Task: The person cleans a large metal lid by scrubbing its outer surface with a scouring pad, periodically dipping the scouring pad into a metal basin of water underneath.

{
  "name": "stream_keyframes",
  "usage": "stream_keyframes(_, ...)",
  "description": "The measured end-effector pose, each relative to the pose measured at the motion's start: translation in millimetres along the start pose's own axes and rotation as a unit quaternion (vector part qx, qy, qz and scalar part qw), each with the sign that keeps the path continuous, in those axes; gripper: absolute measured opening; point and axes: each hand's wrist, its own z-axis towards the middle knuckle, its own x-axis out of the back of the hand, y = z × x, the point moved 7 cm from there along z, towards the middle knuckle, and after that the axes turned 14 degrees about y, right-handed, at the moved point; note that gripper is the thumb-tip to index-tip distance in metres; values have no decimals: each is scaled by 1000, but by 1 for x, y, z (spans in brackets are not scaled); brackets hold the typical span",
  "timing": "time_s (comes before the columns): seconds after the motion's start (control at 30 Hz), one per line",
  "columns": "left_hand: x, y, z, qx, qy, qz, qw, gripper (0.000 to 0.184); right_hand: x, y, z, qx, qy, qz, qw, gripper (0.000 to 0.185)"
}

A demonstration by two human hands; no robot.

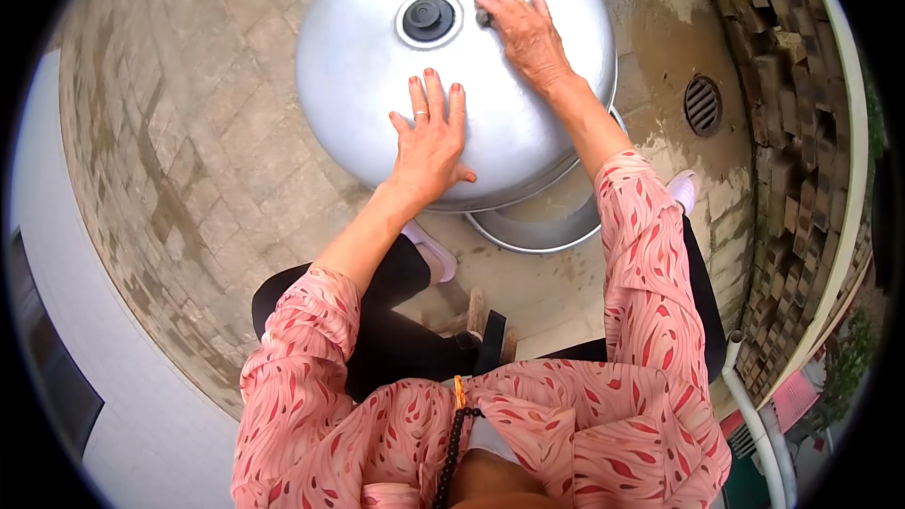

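A large domed silver metal lid (377, 99) with a black knob (429, 18) at its centre lies in front of me. My left hand (432, 146) rests on the near part of its surface, fingers spread and holding nothing. To the right of the knob, my right hand (530, 36) presses a small dark grey scouring pad (485, 9) against the metal. The pad is mostly covered by my fingers. Under the lid's near edge shows the rim of a metal basin (537, 247), most of it hidden.
Paving stones (236, 85) cover the ground, with wet patches. A round drain grate (703, 105) is set in the floor on the right, beside stacked wood or bricks (787, 160). A pale pipe (754, 415) runs at lower right. I sit low, legs apart around the basin.
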Motion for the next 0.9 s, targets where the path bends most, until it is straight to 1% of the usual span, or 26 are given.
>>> stream_keyframes(0.07,-1,-1,0,-5,4,-4,1000,124,6,73,27,-119,27,-80,989,28)
stream_keyframes(0.13,-1,-1,1,-8,12,-12,1000,124,1,83,32,-151,42,-89,984,32)
stream_keyframes(0.2,0,-1,3,-2,4,-12,1000,124,-12,32,14,-82,78,-15,993,33)
stream_keyframes(0.23,-1,-1,3,-1,-2,-12,1000,124,-14,-6,3,-40,25,16,999,34)
stream_keyframes(0.27,0,-1,5,-2,1,-13,1000,124,-9,-36,-11,-24,3,50,998,37)
stream_keyframes(0.33,0,0,3,-6,0,-13,1000,124,14,-37,-23,11,-28,44,999,37)
stream_keyframes(0.43,1,0,3,-10,-1,-19,1000,124,48,46,-25,-98,57,-87,990,31)
stream_keyframes(0.47,1,-1,3,-1,-5,-13,1000,124,54,73,-35,-134,56,-78,986,32)
stream_keyframes(0.53,0,1,4,1,-14,-8,1000,124,64,38,-44,-140,114,-116,977,30)
stream_keyframes(0.57,1,2,5,5,-21,-4,1000,122,61,12,-55,-142,100,-83,981,30)
stream_keyframes(0.63,2,4,5,3,-19,-6,1000,122,60,-43,-82,-108,37,7,993,28)
stream_keyframes(0.67,2,4,4,2,-17,-6,1000,122,66,-49,-90,-81,35,11,996,27)
stream_keyframes(0.73,0,4,5,-9,-7,-11,1000,122,92,-11,-95,-135,85,-62,985,28)
stream_keyframes(0.77,-1,3,3,-11,-4,-12,1000,122,108,13,-98,-188,130,-104,968,28)
stream_keyframes(0.8,-2,2,2,-8,-8,-9,1000,123,120,36,-109,-271,190,-75,941,29)
stream_keyframes(0.87,-2,4,4,-1,-9,-5,1000,123,121,67,-154,-351,257,-95,895,27)
stream_keyframes(0.9,0,5,6,-10,2,-4,1000,124,116,80,-185,-429,271,-45,860,27)
